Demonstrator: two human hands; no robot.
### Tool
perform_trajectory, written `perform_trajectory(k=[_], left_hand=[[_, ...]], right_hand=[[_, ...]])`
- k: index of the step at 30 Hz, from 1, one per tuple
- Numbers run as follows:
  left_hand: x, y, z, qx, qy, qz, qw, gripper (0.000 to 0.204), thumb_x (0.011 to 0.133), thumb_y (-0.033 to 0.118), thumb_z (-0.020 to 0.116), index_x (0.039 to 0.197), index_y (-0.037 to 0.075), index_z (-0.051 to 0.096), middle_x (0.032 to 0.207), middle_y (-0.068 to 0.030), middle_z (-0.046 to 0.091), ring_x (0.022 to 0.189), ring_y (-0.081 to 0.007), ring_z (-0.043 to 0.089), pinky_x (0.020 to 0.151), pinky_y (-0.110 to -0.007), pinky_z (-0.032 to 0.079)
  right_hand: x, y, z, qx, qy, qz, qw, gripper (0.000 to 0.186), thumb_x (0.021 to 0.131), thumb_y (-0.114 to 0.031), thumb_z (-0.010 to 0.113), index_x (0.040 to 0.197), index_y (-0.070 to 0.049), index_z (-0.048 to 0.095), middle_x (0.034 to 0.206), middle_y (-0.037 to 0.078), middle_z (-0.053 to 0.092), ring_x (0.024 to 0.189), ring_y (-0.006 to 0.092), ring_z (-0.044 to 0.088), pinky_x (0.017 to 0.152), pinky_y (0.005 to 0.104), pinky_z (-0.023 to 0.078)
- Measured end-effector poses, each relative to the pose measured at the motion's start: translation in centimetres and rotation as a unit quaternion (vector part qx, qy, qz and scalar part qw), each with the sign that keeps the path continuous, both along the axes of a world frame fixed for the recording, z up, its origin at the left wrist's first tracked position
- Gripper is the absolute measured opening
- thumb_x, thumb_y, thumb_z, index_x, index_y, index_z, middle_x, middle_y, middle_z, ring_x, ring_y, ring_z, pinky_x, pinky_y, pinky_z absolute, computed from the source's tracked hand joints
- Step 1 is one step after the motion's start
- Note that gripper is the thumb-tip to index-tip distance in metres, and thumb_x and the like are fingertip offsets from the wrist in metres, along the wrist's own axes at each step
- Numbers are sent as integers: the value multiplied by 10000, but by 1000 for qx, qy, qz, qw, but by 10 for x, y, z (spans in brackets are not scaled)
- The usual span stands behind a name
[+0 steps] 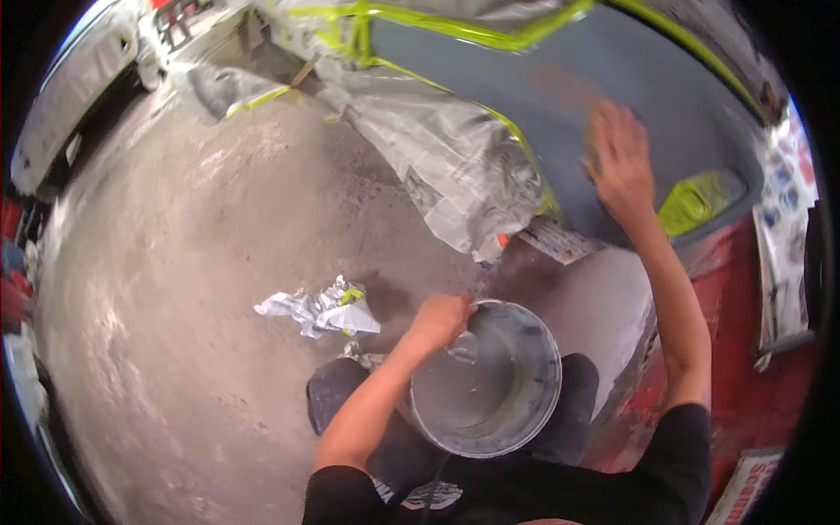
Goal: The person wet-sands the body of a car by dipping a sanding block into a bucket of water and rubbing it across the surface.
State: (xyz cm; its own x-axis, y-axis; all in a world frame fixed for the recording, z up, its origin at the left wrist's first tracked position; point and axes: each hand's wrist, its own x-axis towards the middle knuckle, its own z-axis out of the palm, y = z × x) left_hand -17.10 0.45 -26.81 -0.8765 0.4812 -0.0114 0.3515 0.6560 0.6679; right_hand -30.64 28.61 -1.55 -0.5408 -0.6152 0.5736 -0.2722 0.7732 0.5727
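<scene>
My right hand (619, 157) presses against a smooth grey vehicle panel (516, 83), fingers close together and stretched up along it. A thin yellowish pad (597, 140) shows at the edge of that hand; most of it is hidden under the fingers, so its exact kind is unclear. My left hand (442, 320) is closed at the far left rim of a round bucket (547, 359) standing between my legs. Cloudy grey water (464, 389) lies in the bucket. Yellow-green tape (472, 35) borders the panel, and a taped-over recess (696, 201) sits at its lower right.
Silvery masking sheet (437, 157) hangs from the panel down to the concrete floor (192, 289). A crumpled piece of sheet with tape (319, 311) lies left of the bucket. Red flooring (735, 350) is at the right. A white vehicle part (79, 96) stands far left.
</scene>
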Motion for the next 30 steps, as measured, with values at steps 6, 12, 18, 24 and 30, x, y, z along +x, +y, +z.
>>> perform_trajectory(k=[6,12,18,24,30], left_hand=[[0,15,16,28,-53,3,998,328,1048,327,560,1052,31,699,978,-234,743,962,-437,716,806,-553,560],[-4,-2,13,-13,-49,-26,998,332,1040,334,567,1060,33,706,1017,-210,753,978,-408,731,825,-542,571],[-8,15,-18,43,-32,-29,998,272,1019,256,553,1103,43,701,1050,-211,753,989,-409,734,843,-545,574],[-8,-10,11,13,-72,-41,996,281,1032,244,538,1143,28,680,1045,-250,736,997,-450,710,850,-567,553],[-4,7,20,16,-66,-39,997,268,1042,255,552,1166,49,670,1049,-259,729,1010,-481,690,859,-583,532]], right_hand=[[-40,-92,5,83,19,53,995,739,895,-210,667,1561,8,431,1644,184,402,1530,380,359,1239,557,290],[-19,-52,18,39,-3,35,999,735,931,-220,639,1585,2,389,1652,195,384,1539,387,336,1253,554,254],[-27,-43,-19,-70,116,-46,990,758,951,-222,655,1616,-25,348,1713,189,259,1576,400,242,1265,605,139],[-23,-70,-13,-74,32,-19,997,720,975,-252,629,1596,-5,360,1662,263,312,1547,464,266,1274,554,197],[3,26,-36,-211,176,-118,954,772,961,-275,672,1567,78,351,1660,310,278,1546,502,243,1272,569,193]])
